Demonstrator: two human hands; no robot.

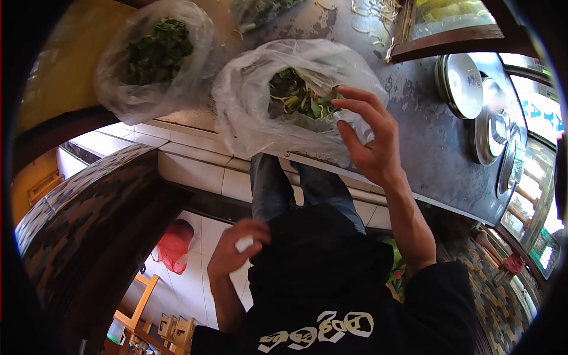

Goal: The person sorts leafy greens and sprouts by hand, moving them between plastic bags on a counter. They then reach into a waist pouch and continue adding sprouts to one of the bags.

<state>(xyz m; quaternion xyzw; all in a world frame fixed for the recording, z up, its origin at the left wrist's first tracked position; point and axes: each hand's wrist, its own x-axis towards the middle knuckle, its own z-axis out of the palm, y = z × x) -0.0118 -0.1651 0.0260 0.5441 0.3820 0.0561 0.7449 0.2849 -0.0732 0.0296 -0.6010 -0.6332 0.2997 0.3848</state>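
Observation:
My right hand (376,133) is over the right edge of an open clear plastic bag (248,77) on the metal counter. Its thumb and fingers are apart, the fingertips close to leafy greens with pale bean sprouts (302,94) inside the bag. I cannot make out anything held in it. My left hand (239,247) hangs in front of my dark shirt, away from the counter, slightly blurred. Its fingers are loosely bent, with a gap between thumb and fingers, and nothing shows in it.
Another plastic bag (109,77) of dark leafy greens (160,52) stands to the left. Loose sprouts (378,15) lie at the back of the metal counter (414,130). Stacked metal bowls (463,86) sit at the right. A red bag (174,247) is on the tiled floor.

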